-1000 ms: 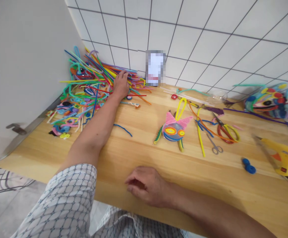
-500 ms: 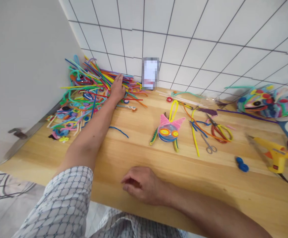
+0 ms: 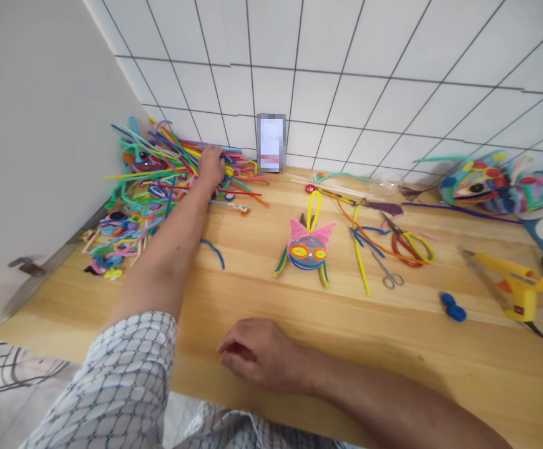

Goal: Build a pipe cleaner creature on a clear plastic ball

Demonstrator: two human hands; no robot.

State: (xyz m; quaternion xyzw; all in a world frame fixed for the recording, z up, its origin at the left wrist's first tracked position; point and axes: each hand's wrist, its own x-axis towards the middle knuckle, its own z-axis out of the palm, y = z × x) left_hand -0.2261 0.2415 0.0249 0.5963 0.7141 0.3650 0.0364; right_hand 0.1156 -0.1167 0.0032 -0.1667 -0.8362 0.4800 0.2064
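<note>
At the back left, my left hand (image 3: 212,167) reaches into a heap of colourful pipe cleaners (image 3: 185,151), its fingers curled down onto several of them; the fingertips are hidden. My right hand (image 3: 262,354) rests near the table's front edge, loosely curled, with a gap between thumb and fingers and nothing in it. Between the hands and the wall lies a small figure (image 3: 309,251) with a clear round body, pink pipe-cleaner ears, orange-and-yellow eyes, green-and-yellow legs and a yellow loop on top.
Right of the figure lie a yellow pipe cleaner (image 3: 361,259), small scissors (image 3: 388,274), larger scissors (image 3: 409,244), blue coils (image 3: 453,307) and a yellow glue gun (image 3: 517,284). A phone (image 3: 271,143) leans on the tiled wall. A colourful fish-like craft (image 3: 480,187) stands at the back right.
The fingers of my left hand have curled down into the pipe cleaners from a more stretched pose. My right hand keeps its pose on the table. The view has shifted slightly.
</note>
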